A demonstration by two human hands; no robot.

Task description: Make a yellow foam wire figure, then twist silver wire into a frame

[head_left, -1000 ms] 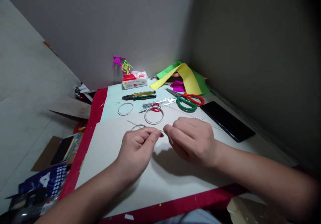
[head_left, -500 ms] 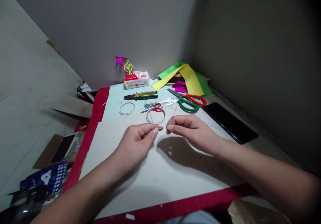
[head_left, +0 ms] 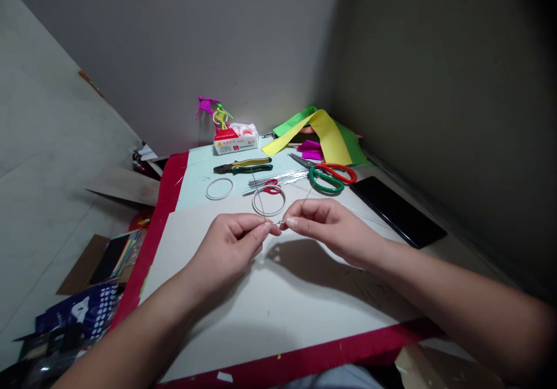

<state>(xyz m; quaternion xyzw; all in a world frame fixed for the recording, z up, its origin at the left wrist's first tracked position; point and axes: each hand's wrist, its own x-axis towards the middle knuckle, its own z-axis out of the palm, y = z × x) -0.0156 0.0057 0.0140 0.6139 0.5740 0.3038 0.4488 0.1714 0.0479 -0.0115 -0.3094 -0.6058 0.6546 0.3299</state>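
Observation:
My left hand [head_left: 230,247] and my right hand [head_left: 331,226] meet fingertip to fingertip above a white board [head_left: 278,296]. Both pinch a thin silver wire [head_left: 278,222] between thumb and forefinger. One end of the wire rises up and to the right from my right fingers. Just beyond the hands lies a white ring [head_left: 268,200] with a small red piece [head_left: 272,188] at its far edge. A second white ring [head_left: 219,188] lies further left.
Pliers [head_left: 242,167], a bundle of straight wires [head_left: 278,178] and red-and-green scissors [head_left: 326,175] lie behind the rings. A black phone [head_left: 395,210] is at the right. Yellow and green paper strips [head_left: 322,133], a tissue pack [head_left: 235,139] and small wire figures [head_left: 213,110] stand by the wall. Clutter lies left of the table.
Both hands have lifted off the board and turned; my right hand opened from a low curled pose into a pinch, and the fingertips drew closer together on the wire.

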